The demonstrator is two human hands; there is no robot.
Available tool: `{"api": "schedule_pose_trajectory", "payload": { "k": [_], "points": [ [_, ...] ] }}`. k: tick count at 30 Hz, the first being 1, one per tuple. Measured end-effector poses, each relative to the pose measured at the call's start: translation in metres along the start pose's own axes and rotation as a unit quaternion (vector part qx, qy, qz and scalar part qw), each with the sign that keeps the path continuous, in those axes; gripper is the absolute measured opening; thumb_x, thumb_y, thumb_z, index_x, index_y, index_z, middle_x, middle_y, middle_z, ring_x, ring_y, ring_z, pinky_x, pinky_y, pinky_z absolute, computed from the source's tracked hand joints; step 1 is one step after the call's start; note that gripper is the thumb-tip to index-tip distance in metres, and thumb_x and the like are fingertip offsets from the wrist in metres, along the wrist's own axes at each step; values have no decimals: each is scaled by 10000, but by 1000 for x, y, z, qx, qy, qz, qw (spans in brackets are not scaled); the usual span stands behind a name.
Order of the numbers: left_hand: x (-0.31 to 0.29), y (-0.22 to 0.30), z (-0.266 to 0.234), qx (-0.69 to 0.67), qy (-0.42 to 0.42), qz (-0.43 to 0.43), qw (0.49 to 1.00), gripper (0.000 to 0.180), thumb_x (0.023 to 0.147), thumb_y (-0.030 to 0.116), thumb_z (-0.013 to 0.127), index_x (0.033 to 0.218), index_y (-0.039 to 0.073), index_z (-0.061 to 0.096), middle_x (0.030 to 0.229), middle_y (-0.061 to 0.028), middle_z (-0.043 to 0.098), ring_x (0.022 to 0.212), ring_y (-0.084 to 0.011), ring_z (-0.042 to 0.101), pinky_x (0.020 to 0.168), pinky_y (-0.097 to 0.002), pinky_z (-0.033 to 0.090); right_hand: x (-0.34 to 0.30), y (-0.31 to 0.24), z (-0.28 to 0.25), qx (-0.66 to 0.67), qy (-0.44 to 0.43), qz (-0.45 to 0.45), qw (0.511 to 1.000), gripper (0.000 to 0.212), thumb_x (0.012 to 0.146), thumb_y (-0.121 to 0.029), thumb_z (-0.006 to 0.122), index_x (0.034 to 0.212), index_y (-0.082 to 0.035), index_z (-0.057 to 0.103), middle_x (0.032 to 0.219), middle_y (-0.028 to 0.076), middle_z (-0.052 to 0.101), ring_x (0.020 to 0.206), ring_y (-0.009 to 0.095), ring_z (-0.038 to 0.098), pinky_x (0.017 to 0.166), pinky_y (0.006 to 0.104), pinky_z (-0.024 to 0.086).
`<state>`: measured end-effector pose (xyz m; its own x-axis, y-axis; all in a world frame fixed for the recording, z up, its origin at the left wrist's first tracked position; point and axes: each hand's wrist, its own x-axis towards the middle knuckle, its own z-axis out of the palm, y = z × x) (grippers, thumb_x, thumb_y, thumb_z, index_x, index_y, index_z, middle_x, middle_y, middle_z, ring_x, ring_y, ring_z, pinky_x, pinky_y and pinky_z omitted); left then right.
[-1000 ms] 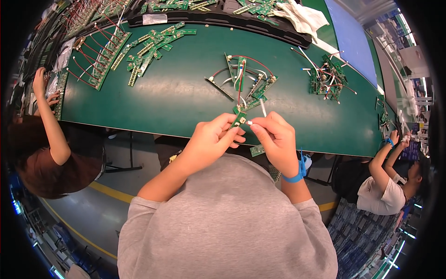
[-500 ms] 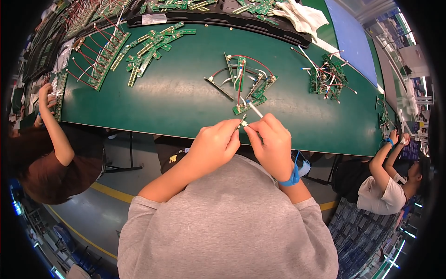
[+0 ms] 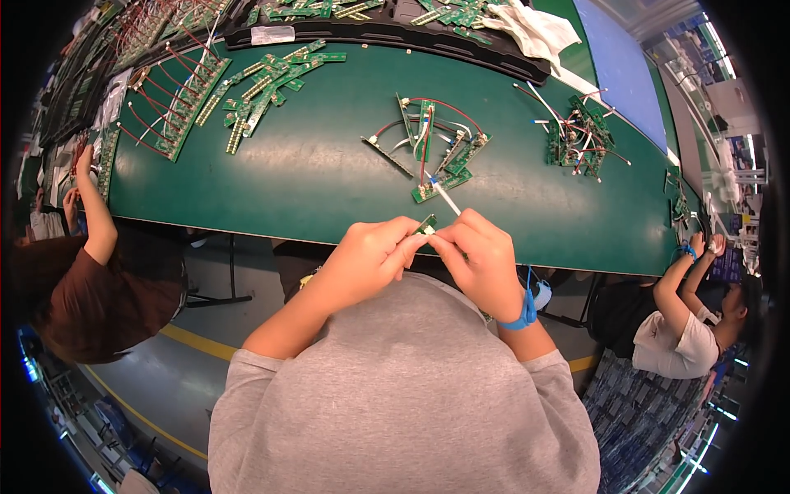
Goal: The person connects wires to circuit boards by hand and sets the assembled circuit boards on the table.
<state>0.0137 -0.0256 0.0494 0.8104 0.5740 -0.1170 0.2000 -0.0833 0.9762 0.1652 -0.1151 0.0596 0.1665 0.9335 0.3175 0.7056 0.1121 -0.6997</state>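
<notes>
My left hand (image 3: pixel 374 253) pinches a small green circuit board (image 3: pixel 425 223) between thumb and forefinger, just off the table's near edge. A white connector (image 3: pixel 429 231) shows at the board's lower edge. My right hand (image 3: pixel 481 253) is closed on a white flat cable (image 3: pixel 447 197), its fingertips meeting the left ones at this connector. The cable's blue-tipped far end points away, over a group of wired circuit boards (image 3: pixel 442 189) on the table. Fingers hide the cable's near end, so I cannot tell whether it sits in the connector.
Loose board strips (image 3: pixel 262 89) lie at the back left, beside a wired row of boards (image 3: pixel 191 107). A black tray (image 3: pixel 387 37) stands behind. At right lies a tangled pile of wired boards (image 3: pixel 583 140). Co-workers sit on both sides, one arm (image 3: pixel 99 214) at left.
The board has turned and shows more of its green face. My fingertips have drawn together, and the cable's blue-tipped end has swung left. The left co-worker's hands have moved.
</notes>
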Motion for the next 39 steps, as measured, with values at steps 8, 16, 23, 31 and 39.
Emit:
{"api": "schedule_pose_trajectory", "payload": {
  "k": [8, 16, 23, 31, 39],
  "points": [
    [5, -6, -5, -139, -13, -62, 988, 269, 934, 241, 455, 855, 5, 557, 632, -41, 594, 537, -100, 591, 486, -233, 433, 2, -9, -6, 76, -30, 55, 995, 52, 755, -36, 634, 786, 1, 615, 749, 94, 503, 659, 215, 531, 578, 306, 438],
    [9, -17, -1, 41, 129, 70, 988, 160, 899, 111, 496, 831, -19, 561, 682, -56, 544, 553, -127, 531, 517, -253, 409, -5, 15, -6, 127, -46, 176, 975, 121, 806, -49, 596, 897, 29, 582, 729, 117, 640, 735, 208, 645, 648, 293, 491],
    [10, -18, -1, 196, 129, 118, 965, 103, 850, 88, 554, 800, 1, 577, 672, -84, 478, 506, -196, 467, 487, -292, 377, -8, 23, 2, 317, -80, 275, 904, 114, 842, -31, 558, 925, 42, 583, 796, 47, 620, 726, 86, 573, 662, 222, 469],
    [10, -20, -1, 226, 140, 162, 950, 80, 841, 83, 560, 809, 13, 578, 676, -87, 485, 525, -225, 497, 498, -313, 397, -12, 34, 7, 314, -166, 262, 897, 149, 824, -57, 585, 942, 31, 609, 802, 44, 635, 708, 89, 569, 648, 230, 469],
    [9, -16, -7, 209, 129, 171, 954, 79, 839, 76, 556, 824, 2, 579, 689, -100, 546, 565, -232, 549, 515, -312, 421, -7, 25, 7, 424, -209, 251, 845, 179, 891, -109, 504, 993, 12, 588, 781, 33, 618, 713, 58, 529, 663, 210, 441]
  ]
}}
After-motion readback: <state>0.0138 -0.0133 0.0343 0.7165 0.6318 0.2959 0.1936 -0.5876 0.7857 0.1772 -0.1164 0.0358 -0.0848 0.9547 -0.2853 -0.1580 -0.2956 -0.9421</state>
